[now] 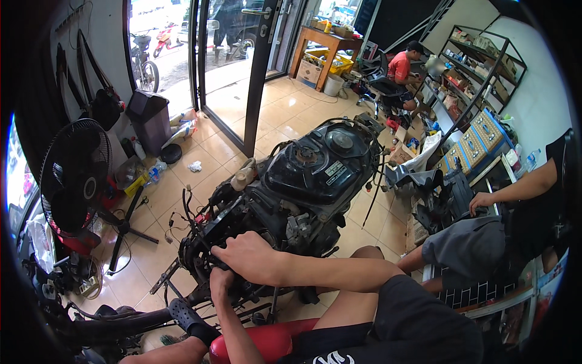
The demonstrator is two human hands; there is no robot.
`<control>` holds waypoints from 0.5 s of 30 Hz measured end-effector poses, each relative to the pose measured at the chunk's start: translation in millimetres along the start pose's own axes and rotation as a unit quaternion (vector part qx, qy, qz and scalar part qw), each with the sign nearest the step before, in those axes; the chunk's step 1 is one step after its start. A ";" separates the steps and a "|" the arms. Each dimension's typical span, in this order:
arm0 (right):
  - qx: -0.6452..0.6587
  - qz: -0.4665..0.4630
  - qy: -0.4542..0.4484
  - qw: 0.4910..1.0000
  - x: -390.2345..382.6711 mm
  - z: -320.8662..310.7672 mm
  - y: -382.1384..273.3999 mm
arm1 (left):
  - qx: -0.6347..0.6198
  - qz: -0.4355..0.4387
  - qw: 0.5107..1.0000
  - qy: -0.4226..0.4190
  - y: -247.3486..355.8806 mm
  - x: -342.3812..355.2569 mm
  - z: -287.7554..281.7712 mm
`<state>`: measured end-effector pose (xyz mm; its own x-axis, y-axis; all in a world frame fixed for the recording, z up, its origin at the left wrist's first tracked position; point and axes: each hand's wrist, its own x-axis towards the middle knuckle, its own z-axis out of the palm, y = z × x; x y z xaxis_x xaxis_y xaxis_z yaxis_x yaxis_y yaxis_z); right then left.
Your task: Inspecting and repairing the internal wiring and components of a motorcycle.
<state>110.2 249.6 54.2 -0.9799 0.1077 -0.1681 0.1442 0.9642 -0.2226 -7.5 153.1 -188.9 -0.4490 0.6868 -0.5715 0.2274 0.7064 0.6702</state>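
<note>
A partly stripped black motorcycle lies ahead of me, its tank (303,170) in the middle of the view and loose cables and wires around its dark frame (206,233). My right hand (248,258) reaches across to the near part of that frame, fingers curled round something dark that I cannot make out. Just below it, my left hand (222,279) is closed at the same spot, its fingertips and what they hold hidden. A red padded piece (242,346) shows under my left forearm. A translucent reservoir (244,177) sits left of the tank.
A standing fan (76,170) and bin (147,121) are at left, by a glass door. A co-worker (527,188) sits close at right; another person (400,70) sits farther back by shelving (482,54). Parts drawers (470,142) and a wooden table (327,42) stand behind.
</note>
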 end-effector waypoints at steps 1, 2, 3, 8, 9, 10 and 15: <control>-0.005 -0.013 0.038 0.999 0.1 5.3 0.7 | 0.010 0.013 1.000 -0.003 -1.0 1.5 0.6; -0.011 -0.026 0.076 0.997 0.1 8.7 1.2 | 0.010 0.014 1.000 -0.003 -3.0 2.6 1.5; -0.012 -0.026 0.077 0.997 -0.1 10.5 1.6 | -0.007 0.033 0.999 0.012 -5.6 3.2 2.4; -0.039 0.045 0.005 0.998 0.3 0.8 -3.5 | 0.009 -0.020 1.000 -0.002 22.0 -16.4 -6.4; -0.038 0.044 0.005 0.998 2.5 3.8 -2.4 | -0.017 0.003 1.000 0.011 16.8 -13.4 -4.4; -0.045 0.039 0.015 0.998 4.3 7.0 0.4 | -0.043 0.028 0.998 0.022 16.3 -13.2 -3.6; -0.029 0.017 0.036 0.999 1.9 5.2 0.2 | -0.052 0.011 0.998 0.037 6.7 -6.1 0.5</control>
<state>109.2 248.7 48.9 -0.9820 0.1566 -0.1052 0.1722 0.9717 -0.1617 -2.8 153.7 -181.1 -0.5089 0.6847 -0.5218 0.1487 0.6670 0.7301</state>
